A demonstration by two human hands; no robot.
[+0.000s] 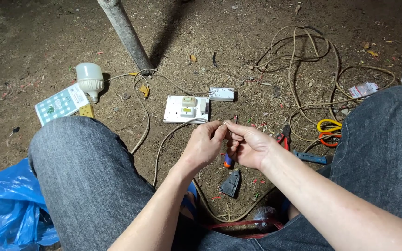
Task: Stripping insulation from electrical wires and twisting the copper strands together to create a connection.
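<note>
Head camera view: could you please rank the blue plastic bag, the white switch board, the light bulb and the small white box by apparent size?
1. Blue plastic bag, partly cut off and nearer the camera
2. White switch board
3. Light bulb
4. Small white box

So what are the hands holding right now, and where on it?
Both hands, left hand and right hand, pinch the free end of the pale cable between their fingers; its tip is too small to make out.

Item pinched between both hands' fingers [220, 129]: too small to tell.
</note>
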